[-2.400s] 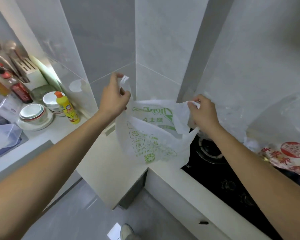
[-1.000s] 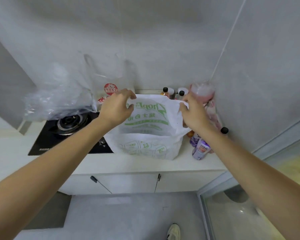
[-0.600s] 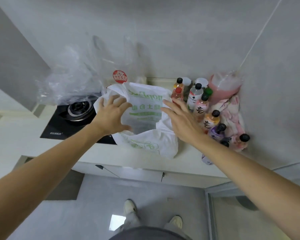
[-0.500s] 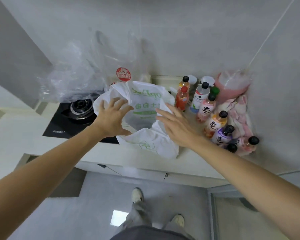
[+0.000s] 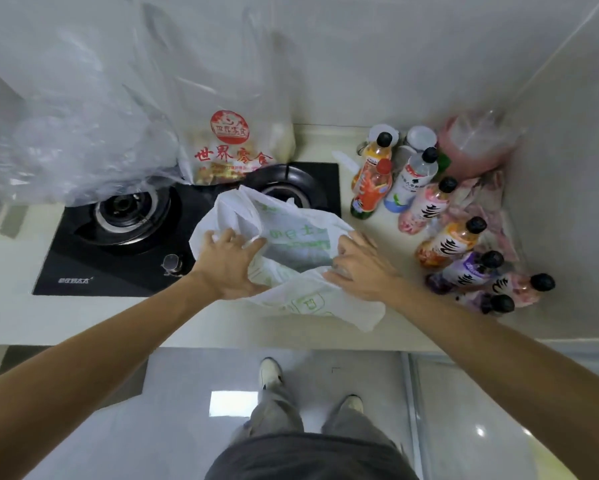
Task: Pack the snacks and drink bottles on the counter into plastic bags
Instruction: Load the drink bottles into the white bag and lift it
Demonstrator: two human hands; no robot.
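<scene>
A white bag (image 5: 308,299) with green print sits on the desk (image 5: 388,327) near its front edge, partly overlapping the right side of the black stove (image 5: 83,265). Its mouth faces up and is spread wide, showing a grey hollow inside. The left hand (image 5: 230,263) holds the bag's left rim, fingers curled over the plastic and into the opening. The right hand (image 5: 358,268) rests on the right rim with fingers only loosely bent, pressing the plastic outward; whether it pinches the film I cannot tell.

The bottles stand and lie at the right end of the desk, toward the back right corner. An orange bottle (image 5: 372,188) with a red cap stands nearest the bag, with another orange one just behind it. Beside them is a clear bottle (image 5: 412,180) with a black cap, then a pink bottle (image 5: 426,206), then an amber bottle (image 5: 450,242), each leaning. Closer to the front lie a purple bottle (image 5: 464,271) and another pink one (image 5: 523,285), caps pointing right. A pink sack (image 5: 474,147) leans in the back corner, with crumpled pink wrapping (image 5: 492,209) between it and the bottles.

Behind the stove, against the back wall, a clear bag (image 5: 232,147) with red print holds snacks. Left of it, loose clear plastic (image 5: 69,140) billows over the left burner (image 5: 125,209). Below the desk edge, the person's shoes (image 5: 270,372) stand on the grey floor.
</scene>
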